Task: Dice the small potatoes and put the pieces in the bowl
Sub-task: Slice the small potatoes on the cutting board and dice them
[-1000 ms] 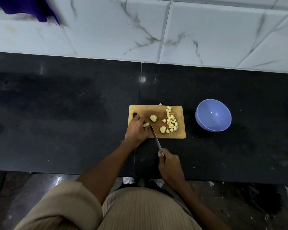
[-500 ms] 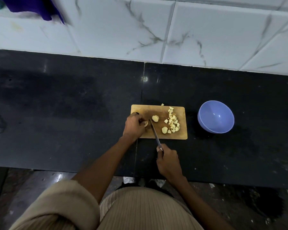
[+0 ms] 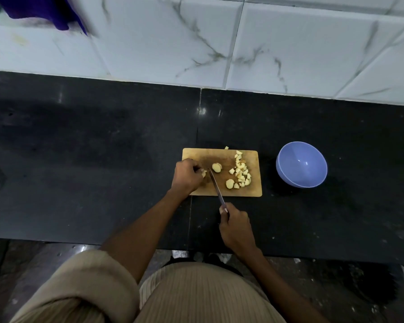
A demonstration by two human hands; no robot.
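**A:** What is nearest the camera?

**B:** The right hand point(image 3: 234, 227), hovering over the near edge of the black counter point(image 3: 91, 164), is curling its fingers round the handle of a knife point(image 3: 216, 187). The blade is angling away onto the wooden cutting board point(image 3: 254, 190), its tip beside the left hand.

**A:** And the left hand?

**B:** The left hand point(image 3: 187, 174), at the board's left edge, is pinching a small potato piece point(image 3: 203, 173) with bent fingers, likely steadying it for the cut.

**A:** Where is everything else?

**B:** Two potato halves point(image 3: 217, 167) are lying mid-board; the diced pieces point(image 3: 241, 173) are gathering along the right edge, probably for easy transfer. The blue bowl point(image 3: 301, 183) is sitting empty, right of the board.
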